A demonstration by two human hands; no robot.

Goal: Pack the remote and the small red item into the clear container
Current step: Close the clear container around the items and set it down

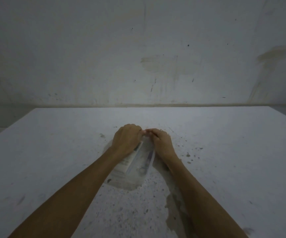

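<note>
hands: left point(126, 140), right point(161, 143) pinching clear container point(138, 169) top | on table point(53, 152)

white speckled table point(224, 152), clear container point(138, 169)

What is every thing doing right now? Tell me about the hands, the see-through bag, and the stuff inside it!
left hand: closed, pinching the bag's far end.
right hand: closed, pinching the same end, fingertips meeting the left's.
clear container: a soft bag lying flat on the table, far end gathered.
remote: inside the bag, lying flat.
small red item: too dim to tell.
table: white, speckled, stained.
</note>
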